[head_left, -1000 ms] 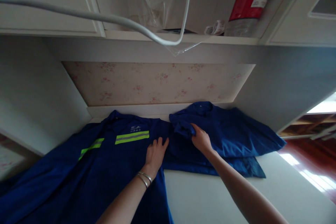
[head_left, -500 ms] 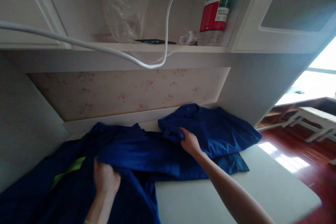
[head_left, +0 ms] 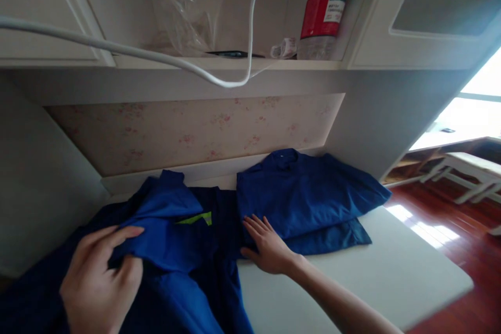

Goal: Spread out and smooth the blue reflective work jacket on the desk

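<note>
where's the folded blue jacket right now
In the head view the folded blue jacket lies right of centre on the white table, against the floral back panel, with the right hand flat at its left edge.

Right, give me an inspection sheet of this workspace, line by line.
Surface: white tabletop, bare on its right part.
Job's things: blue jacket with a yellow-green stripe, spread at left; folded blue garment at right.
Clutter: plastic bag and red-labelled bottle on the shelf above.
Grippers: left hand pinches a fold of the jacket; right hand lies flat, fingers open, at the edge of the folded garment.
Cables: white cable hangs across the shelf front.
Surroundings: floral wall panel, red wooden floor.
</note>
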### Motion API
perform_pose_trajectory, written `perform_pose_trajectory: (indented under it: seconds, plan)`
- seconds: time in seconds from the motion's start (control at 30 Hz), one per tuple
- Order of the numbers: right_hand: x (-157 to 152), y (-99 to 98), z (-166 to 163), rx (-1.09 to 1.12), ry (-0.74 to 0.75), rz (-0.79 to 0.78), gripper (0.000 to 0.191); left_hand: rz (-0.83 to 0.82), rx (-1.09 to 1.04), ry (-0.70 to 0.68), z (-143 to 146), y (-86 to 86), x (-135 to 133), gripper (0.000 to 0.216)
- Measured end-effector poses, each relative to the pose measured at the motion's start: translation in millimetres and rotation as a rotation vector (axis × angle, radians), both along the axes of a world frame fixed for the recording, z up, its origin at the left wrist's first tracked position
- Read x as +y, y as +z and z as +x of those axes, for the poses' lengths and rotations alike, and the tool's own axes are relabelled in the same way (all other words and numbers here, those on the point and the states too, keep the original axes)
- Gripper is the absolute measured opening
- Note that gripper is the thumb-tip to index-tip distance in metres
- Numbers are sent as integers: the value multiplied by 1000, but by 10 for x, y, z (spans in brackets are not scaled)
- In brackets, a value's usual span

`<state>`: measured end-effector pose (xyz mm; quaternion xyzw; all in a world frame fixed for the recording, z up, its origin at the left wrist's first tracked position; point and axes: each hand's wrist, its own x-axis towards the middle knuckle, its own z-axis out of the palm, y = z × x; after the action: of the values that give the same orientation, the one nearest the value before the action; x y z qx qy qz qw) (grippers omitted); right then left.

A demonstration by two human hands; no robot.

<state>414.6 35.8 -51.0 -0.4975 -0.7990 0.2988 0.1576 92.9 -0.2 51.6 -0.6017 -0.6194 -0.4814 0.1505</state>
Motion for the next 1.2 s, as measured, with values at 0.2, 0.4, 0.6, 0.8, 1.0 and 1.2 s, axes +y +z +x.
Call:
perform_pose_trajectory:
  seconds: [0.2, 0.4, 0.6, 0.8, 1.0, 1.2]
  plan:
    - [-476, 296, -480, 1178, 72, -828, 74, -85, 86, -353, 532, 51, -211, 14]
    - [-330, 750, -738, 1497, -88, -694, 62, -89, 59, -514, 1115, -135, -277, 25]
    - [130, 1509, -300, 1445, -436, -45, 29, -108, 51, -722, 1784, 173, -106, 45]
    - [618, 1915, 463, 1361, -382, 420, 25, -304, -17, -961, 2454, 358, 287, 37]
    - [734, 808, 1129, 856, -892, -2, 39, -665, 20, -1137, 2194, -259, 216, 33]
    - [524, -134, 1291, 535, -917, -262, 80, -745, 108, -522, 770, -882, 9, 35]
